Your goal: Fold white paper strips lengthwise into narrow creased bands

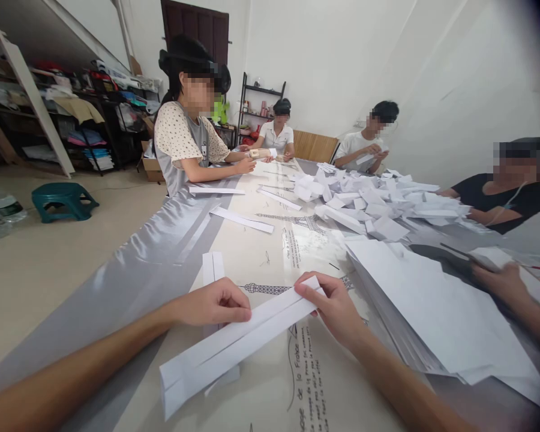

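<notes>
I'm looking down at a long folded paper strip (pixel 234 342) lying across the tabletop (pixel 130 282) right in front of me, and both of my hands are on it. Its long axis is running on a diagonal, from the near left corner up toward the far right, so the far end is pointing at the stack of white sheets (pixel 436 312) on my right. My left hand (pixel 213 303) is curling into a loose fist and pressing down on the strip's upper edge near the middle, knuckles up. My right hand (pixel 335 309) is pinching the far end, thumb and fingers closing over the paper's tip. The near end is sticking out toward me, its folded layers showing as parallel lines along the length. Underneath it, another folded strip (pixel 212 270) is lying almost straight away from me, partly hidden by my left hand. Further up the tabletop a big heap of folded papers (pixel 373 201) is piling up, and more single strips (pixel 242 220) are lying flat. A person in a dotted top (pixel 184 144) is sitting on the left side, and another person's hand (pixel 499 279) is reaching in at the right edge.
</notes>
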`<state>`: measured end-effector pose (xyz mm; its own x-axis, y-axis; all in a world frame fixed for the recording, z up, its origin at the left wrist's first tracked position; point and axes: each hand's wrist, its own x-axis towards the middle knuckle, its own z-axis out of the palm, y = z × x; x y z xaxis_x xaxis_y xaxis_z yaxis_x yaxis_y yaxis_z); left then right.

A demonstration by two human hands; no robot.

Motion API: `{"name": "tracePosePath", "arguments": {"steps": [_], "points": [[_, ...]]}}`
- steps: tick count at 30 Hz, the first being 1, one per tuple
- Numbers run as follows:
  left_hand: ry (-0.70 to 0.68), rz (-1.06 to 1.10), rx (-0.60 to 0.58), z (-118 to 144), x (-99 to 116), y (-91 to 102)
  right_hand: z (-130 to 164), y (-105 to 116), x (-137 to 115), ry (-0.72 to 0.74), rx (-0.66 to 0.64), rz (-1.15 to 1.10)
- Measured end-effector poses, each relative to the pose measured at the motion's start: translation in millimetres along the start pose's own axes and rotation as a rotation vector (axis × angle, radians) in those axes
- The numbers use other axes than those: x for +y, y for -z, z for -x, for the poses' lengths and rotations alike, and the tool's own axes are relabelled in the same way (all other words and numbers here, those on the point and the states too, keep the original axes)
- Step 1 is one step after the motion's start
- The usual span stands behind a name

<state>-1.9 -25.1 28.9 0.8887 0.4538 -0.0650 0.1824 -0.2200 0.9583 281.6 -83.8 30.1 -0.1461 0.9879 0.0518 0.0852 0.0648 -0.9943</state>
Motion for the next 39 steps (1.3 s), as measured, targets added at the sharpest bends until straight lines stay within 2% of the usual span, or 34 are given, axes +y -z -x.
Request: {"name": "tracePosePath", "arguments": {"steps": [6,12,16,23,31,39], "points": [[-0.057,0.006,0.036,3,1,0.8,-1,-3,1,-0.051,-0.055,0.029],[0.015,-0.001,0.049,-2,3,-4.2,3,-10,-6,-0.053,-0.086,0.033],[-0.001,-0.002,0.040,-3,3,-7.2,5,-15,-8,-0.059,-0.098,0.055],[-0.057,-0.003,0.066,0,-2,-3.9,4,-13,-7,-0.048,-0.173,0.066],[-0.073,-0.039,0.042,-2,5,-8.6,4,-14,-6,-0.009,-0.197,0.098],[-0.091,-0.025,0.075,-1,2,-5.4,6,-13,-6,-0.011,-0.231,0.057]]}}
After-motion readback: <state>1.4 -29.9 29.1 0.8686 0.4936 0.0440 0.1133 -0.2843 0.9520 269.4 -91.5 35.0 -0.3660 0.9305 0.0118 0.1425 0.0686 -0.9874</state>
